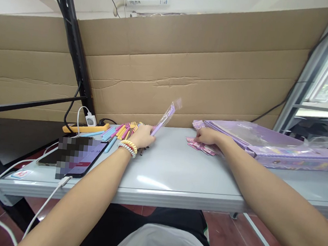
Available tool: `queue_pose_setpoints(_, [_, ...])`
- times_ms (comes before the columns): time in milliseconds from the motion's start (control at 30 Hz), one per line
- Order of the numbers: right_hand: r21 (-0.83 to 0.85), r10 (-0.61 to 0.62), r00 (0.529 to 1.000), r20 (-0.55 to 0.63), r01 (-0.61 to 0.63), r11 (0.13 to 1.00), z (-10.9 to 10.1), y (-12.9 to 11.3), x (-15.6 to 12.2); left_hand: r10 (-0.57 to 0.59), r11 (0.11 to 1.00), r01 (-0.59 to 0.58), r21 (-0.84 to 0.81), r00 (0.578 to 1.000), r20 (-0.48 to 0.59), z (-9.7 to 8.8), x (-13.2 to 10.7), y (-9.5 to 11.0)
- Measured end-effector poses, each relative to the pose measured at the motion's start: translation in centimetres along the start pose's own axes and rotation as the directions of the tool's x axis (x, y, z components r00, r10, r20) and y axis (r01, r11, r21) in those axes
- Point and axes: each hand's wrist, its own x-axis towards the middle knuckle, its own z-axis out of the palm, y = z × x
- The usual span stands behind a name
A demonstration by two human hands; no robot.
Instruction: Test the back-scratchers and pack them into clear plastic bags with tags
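Observation:
My left hand (142, 136) is closed around the lower end of a slim purple pen (164, 120) in a clear plastic sleeve, which tilts up to the right. Beneath and beside that hand lie several colourful pens (119, 131), in pink, yellow and blue; some have comb-like ends. On the right, my right hand (207, 136) reaches down with curled fingers onto a small loose pile of pink printed cards (208, 148), seemingly pinching one. Its fingertips are partly hidden. Just behind those fingers shows another purple-pink printed piece (198, 124).
A flat purple box (288, 154) with clear plastic film on it lies at the right. Two phones (86, 165) and white charging cables (48, 195) occupy the left. A yellow bar (99, 128) lies by a black post (75, 45); a cardboard wall (186, 71) closes the back.

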Motion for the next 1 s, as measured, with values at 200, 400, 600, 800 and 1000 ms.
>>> queue_pose_setpoints(200, [0.238,-0.046,0.997,0.056,0.031,0.971,-0.2,0.7,-0.4,-0.003,1.000,0.003,-0.024,1.000,0.026,0.0,-0.2,0.1])
queue_pose_setpoints(400, [0.183,-0.014,0.993,0.117,-0.008,0.983,-0.7,0.4,-1.2,-0.001,1.000,0.001,-0.012,1.000,0.015,0.0,-0.1,0.1])
queue_pose_setpoints(600, [0.146,0.011,0.999,0.053,-0.018,0.989,-0.9,-0.1,-1.6,0.012,1.000,-0.012,-0.004,1.000,0.015,0.0,-0.1,0.0])
queue_pose_setpoints(800, [0.302,-0.084,0.989,-0.122,0.117,0.946,-0.9,-0.7,-2.2,0.037,0.999,-0.037,0.017,0.999,0.005,0.0,0.0,0.0])
queue_pose_setpoints(1000, [0.303,-0.022,0.941,-0.337,0.130,0.944,0.6,-1.3,-0.9,0.067,0.997,-0.066,0.042,0.998,-0.006,0.2,0.0,-0.2])
